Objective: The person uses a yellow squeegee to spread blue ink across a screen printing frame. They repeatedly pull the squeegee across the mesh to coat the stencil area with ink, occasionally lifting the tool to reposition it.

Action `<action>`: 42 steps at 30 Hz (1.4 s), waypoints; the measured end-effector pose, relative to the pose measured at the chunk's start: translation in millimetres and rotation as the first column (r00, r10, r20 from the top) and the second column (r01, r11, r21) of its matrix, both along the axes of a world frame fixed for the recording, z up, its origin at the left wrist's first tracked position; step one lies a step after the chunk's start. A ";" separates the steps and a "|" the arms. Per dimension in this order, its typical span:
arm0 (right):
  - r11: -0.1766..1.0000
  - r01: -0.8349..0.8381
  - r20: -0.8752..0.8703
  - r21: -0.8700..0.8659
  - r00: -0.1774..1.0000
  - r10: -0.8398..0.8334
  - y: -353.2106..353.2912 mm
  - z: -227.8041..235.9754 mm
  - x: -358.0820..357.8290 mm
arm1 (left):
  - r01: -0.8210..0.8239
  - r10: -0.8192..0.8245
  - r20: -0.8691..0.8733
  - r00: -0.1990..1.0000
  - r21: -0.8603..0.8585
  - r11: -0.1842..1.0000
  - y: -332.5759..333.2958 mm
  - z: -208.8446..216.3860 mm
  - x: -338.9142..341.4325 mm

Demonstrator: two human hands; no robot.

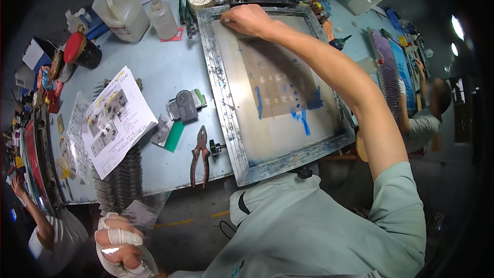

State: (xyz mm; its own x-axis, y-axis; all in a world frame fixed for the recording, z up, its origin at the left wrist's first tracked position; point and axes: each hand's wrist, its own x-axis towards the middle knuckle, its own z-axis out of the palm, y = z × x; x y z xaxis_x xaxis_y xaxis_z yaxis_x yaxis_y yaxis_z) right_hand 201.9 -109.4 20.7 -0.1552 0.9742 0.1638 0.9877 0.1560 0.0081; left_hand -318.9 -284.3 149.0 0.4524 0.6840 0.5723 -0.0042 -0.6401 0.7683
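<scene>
Right hand (249,19), bare, at the upper-left corner of the screen-printing frame (229,123), fingers curled at the inner edge of the rail. Cannot tell whether they pinch anything; the fingertips are hidden. The forearm crosses above the mesh (267,136) from the right, its shadow falling on the upper part.

Left hand (121,247), in a white glove with some fingers bare, below the table's front edge, well apart from the frame. Fingers bent; a clear plastic piece (141,213) beside them. Cannot tell if it is gripped.

Frame position: right of centre on the pale blue table (154,64), slightly askew, near rail close to the person's torso. Blue tape (305,122) on the mesh, lower right.

Clearances: black knob (217,148) just beside the left rail; pliers (201,146) next to it, handles towards the front edge. Dial gauge (185,104) farther left, near a green card (173,137). Wider gap between gauge and squeeze bottle (163,20). Printed sheet (121,123) nearer the left end.
</scene>
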 end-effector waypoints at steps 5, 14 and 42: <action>0.998 -0.060 0.066 -0.028 0.996 0.062 5.4 1.9 5.8 | 0.009 -0.009 0.013 1.000 0.005 1.000 -0.3 -4.8 -5.4; 0.984 -0.178 0.059 0.012 0.983 0.177 14.8 -6.5 20.4 | -0.042 0.042 -0.003 0.999 -0.027 0.999 -0.1 -6.1 4.3; 0.762 -0.566 -0.568 -0.315 0.756 0.327 -274.7 38.3 -62.7 | 0.053 -0.055 -0.028 0.998 -0.044 0.998 -27.1 7.6 20.0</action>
State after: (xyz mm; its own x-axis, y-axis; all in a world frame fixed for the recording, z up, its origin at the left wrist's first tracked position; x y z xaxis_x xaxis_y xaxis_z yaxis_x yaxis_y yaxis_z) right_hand 139.2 -384.1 59.0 -0.6147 0.7831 -0.0943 0.6608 0.4460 -0.6037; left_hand -299.0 -311.5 156.6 0.5052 0.6820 0.5288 -0.0154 -0.6055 0.7957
